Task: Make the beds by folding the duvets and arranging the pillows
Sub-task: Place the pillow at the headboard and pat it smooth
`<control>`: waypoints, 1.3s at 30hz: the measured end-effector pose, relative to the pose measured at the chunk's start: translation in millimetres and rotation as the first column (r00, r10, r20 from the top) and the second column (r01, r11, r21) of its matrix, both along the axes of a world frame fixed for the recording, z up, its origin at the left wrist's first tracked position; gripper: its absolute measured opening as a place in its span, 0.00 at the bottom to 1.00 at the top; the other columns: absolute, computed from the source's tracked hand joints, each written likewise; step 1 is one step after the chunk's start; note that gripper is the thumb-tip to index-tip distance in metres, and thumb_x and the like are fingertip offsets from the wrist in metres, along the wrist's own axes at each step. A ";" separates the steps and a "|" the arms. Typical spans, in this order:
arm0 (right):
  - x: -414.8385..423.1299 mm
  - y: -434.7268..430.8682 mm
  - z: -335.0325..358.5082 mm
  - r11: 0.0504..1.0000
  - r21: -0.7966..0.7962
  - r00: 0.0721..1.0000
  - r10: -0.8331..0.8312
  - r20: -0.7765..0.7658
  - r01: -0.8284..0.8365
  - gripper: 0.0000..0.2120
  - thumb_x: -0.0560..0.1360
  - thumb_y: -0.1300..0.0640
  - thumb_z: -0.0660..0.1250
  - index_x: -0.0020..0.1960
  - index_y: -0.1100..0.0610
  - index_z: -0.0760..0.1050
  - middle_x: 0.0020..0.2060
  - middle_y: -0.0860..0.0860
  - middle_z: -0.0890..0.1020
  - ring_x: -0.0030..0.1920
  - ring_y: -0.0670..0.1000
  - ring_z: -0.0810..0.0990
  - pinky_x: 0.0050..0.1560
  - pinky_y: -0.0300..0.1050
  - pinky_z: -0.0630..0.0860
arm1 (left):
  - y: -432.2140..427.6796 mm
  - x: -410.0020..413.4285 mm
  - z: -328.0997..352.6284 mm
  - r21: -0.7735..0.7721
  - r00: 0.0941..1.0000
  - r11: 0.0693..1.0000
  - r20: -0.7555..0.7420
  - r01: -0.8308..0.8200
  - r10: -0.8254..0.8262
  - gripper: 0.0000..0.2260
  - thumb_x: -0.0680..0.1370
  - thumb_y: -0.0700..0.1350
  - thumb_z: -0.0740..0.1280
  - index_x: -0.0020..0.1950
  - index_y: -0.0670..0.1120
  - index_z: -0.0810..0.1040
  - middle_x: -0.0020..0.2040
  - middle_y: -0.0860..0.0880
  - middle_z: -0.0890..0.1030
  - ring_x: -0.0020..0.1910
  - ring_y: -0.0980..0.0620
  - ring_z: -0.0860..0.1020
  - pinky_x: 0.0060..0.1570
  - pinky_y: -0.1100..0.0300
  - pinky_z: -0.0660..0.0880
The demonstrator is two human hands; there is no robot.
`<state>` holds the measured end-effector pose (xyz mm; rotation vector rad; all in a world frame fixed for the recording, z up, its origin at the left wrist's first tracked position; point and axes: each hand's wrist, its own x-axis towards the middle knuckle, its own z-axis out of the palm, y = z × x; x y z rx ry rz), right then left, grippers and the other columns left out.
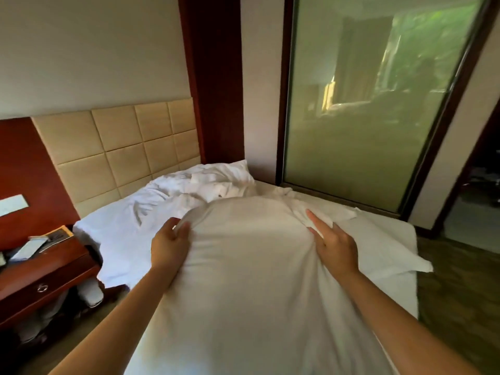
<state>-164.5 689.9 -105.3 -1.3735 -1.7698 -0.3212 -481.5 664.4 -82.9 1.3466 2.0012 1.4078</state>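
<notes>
Two hands hold up the puffy white duvet (pixel 243 280): our left hand (pixel 169 249) grips its edge, right hand (pixel 335 247) presses with straight fingers; we should fold next.

Left hand (pixel 170 244) extended, curled gripping duvet (pixel 243 266), right hand (pixel 334 246) level with it, straight-fingered, seemingly pressing down

wooden nightstand (pixel 51 269), padded headboard (pixel 121 147), frosted glass panel (pixel 359 109)
</notes>
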 end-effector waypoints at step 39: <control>196.3 311.0 -265.0 0.160 -0.978 0.979 0.127 0.158 0.137 0.35 0.78 0.40 0.55 0.76 0.43 0.36 0.76 0.54 0.37 0.76 0.59 0.42 0.72 0.62 0.48 | 319.3 280.1 -277.1 -0.960 0.424 0.118 0.002 0.256 -0.906 0.41 0.78 0.50 0.64 0.73 0.62 0.32 0.75 0.50 0.30 0.76 0.41 0.40 0.72 0.39 0.54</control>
